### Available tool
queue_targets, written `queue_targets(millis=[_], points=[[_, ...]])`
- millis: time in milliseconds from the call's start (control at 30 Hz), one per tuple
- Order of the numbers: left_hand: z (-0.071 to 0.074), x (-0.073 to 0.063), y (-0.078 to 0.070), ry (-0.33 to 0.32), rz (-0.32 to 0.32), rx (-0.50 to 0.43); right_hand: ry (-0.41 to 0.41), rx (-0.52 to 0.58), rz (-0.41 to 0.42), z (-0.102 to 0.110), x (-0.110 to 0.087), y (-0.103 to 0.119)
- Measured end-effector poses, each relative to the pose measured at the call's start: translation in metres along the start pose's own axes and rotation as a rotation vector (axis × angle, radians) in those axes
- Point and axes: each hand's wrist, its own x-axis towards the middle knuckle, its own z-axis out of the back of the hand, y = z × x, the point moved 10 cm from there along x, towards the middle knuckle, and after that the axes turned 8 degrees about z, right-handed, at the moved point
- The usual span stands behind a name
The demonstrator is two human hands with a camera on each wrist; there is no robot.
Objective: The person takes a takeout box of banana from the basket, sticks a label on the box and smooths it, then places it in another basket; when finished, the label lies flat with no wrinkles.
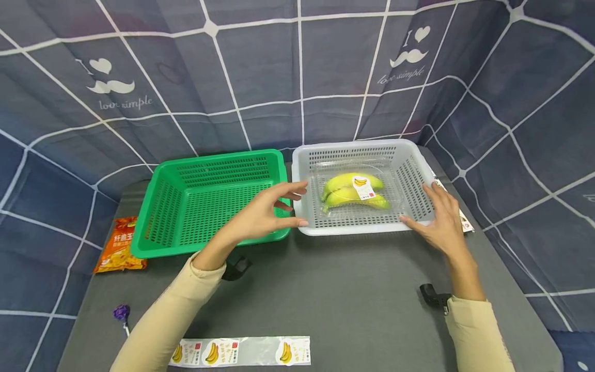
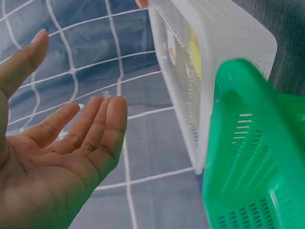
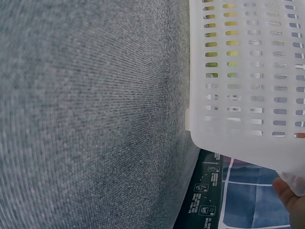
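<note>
A white plastic basket (image 1: 309, 217) holds a clear plastic box with bananas (image 1: 346, 182) inside and a white banana label (image 1: 363, 187) on it. My left hand (image 1: 260, 213) hovers at the basket's left end, fingers and thumb spread apart with nothing between them. In the left wrist view that hand (image 2: 71, 157) shows its bare palm, apart from the basket. My right hand (image 1: 441, 219) is at the basket's right end, fingertips right at the rim and fingers loosely extended. Only part of the right hand (image 3: 290, 202) appears in the right wrist view, by the basket corner.
A green basket (image 1: 186, 251) stands left of the white one, close beside it. An orange snack bag (image 1: 122, 245) lies past its left end. Near the front are a purple lollipop (image 1: 122, 312) and a strip of banana stickers (image 1: 255, 351). Printed packaging (image 1: 465, 221) lies behind my right hand.
</note>
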Motion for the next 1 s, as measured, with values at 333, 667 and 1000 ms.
queue_targets(millis=[333,667,1000], points=[[-0.005,-0.055,-0.007,-0.052,-0.093,-0.043,0.016,-0.011,-0.025,0.003,-0.003,-0.009],[0.009,-0.085,0.005,-0.179,-0.097,-0.020,0.024,-0.004,-0.009,0.001,0.001,-0.012],[0.022,-0.120,0.028,-0.337,-0.028,0.041,0.039,-0.061,0.005,0.001,0.003,-0.010]])
